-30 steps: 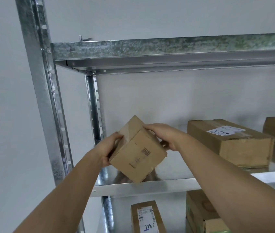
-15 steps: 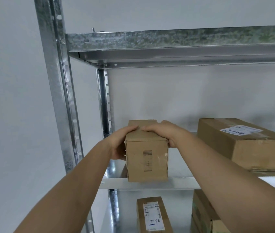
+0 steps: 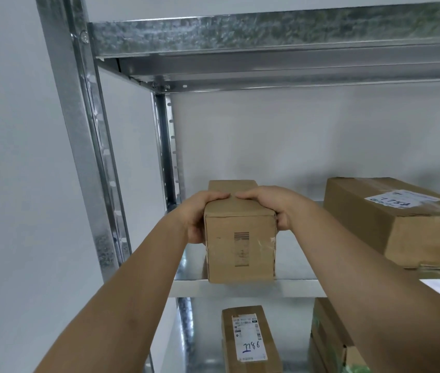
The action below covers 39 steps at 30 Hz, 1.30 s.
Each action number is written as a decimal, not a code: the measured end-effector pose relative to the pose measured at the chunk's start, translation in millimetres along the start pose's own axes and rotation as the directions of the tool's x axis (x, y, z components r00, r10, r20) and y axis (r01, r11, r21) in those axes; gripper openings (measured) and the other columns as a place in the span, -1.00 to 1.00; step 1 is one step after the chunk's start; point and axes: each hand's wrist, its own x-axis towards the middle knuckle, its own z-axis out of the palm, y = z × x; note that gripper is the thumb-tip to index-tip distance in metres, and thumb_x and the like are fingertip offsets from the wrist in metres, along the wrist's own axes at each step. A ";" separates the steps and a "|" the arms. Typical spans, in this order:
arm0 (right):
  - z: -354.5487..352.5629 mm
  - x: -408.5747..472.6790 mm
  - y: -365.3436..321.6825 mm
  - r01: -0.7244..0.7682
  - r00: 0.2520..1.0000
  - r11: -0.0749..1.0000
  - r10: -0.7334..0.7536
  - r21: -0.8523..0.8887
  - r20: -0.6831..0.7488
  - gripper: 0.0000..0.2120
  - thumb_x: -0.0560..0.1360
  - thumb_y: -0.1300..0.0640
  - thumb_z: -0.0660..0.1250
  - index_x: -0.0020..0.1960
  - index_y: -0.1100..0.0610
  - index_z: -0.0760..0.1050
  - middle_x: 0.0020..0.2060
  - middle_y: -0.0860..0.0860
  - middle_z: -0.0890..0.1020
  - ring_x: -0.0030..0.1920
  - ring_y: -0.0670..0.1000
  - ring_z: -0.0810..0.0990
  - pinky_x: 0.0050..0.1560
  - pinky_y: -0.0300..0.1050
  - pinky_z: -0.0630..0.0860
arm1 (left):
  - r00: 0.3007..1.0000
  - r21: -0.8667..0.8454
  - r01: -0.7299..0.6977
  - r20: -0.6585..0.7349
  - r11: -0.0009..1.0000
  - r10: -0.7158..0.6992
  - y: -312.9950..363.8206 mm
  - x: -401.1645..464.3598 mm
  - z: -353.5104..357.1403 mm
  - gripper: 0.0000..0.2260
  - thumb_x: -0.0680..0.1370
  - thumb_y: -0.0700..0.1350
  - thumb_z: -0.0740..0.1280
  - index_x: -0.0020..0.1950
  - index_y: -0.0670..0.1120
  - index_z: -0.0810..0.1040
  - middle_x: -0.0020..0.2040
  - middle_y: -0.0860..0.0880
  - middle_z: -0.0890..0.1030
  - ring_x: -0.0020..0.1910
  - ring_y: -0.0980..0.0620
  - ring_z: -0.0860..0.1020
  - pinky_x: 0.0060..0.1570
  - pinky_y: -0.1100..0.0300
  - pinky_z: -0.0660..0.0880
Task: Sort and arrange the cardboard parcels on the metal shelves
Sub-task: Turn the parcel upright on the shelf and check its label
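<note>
A small cardboard parcel (image 3: pixel 241 247) stands on the metal shelf (image 3: pixel 243 288), its short end with a printed mark facing me at the shelf's front edge. My left hand (image 3: pixel 196 215) grips its left side, fingers curled over the top. My right hand (image 3: pixel 272 204) grips the right side the same way, fingertips nearly meeting the left ones on top. A larger parcel (image 3: pixel 407 224) with a white label lies on the same shelf to the right.
The galvanised upright post (image 3: pixel 79 135) rises at the left and an upper shelf (image 3: pixel 267 36) hangs overhead. On the shelf below lie a labelled parcel (image 3: pixel 249 337) marked 1786 and another box (image 3: pixel 331 337) at the right. A white wall is behind.
The small parcel was tilted in the air a second ago; it has been turned upright and set on the shelf, and both hands now hold its sides a little further in.
</note>
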 end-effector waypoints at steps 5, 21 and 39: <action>-2.1 5.9 1.1 0.004 1.000 1.000 -0.004 0.013 0.001 -0.70 0.56 0.00 0.42 0.17 0.18 0.58 -0.09 0.13 0.69 0.04 0.21 0.64 0.36 0.44 0.40 | 1.000 -0.004 0.006 0.007 1.000 -0.006 0.3 5.7 -2.4 -0.48 0.54 0.05 0.41 0.43 -0.17 0.54 0.15 -0.20 0.61 0.04 -0.17 0.61 0.24 -0.14 0.49; 1.5 5.9 3.7 -0.012 0.999 0.999 0.014 0.048 -0.037 -0.58 0.53 -0.02 0.44 0.29 0.18 0.54 -0.02 0.16 0.68 0.01 0.21 0.65 0.34 0.42 0.43 | 1.000 -0.010 -0.020 0.015 1.000 0.020 1.9 2.8 -2.2 -0.47 0.50 0.04 0.46 0.42 -0.16 0.54 0.21 -0.23 0.60 0.15 -0.21 0.57 0.42 -0.23 0.39; -19.1 -27.4 15.2 0.062 0.971 0.997 -0.073 -0.053 -0.227 -0.59 0.52 -0.19 0.42 0.12 0.14 0.60 -0.11 0.09 0.66 -0.15 0.09 0.63 -0.17 -0.07 0.58 | 0.966 -0.073 -0.185 -0.197 0.980 0.168 -10.0 -24.7 -5.7 -0.63 0.68 -0.10 0.24 0.50 0.04 0.41 0.12 -0.15 0.57 -0.12 -0.08 0.60 -0.21 0.05 0.59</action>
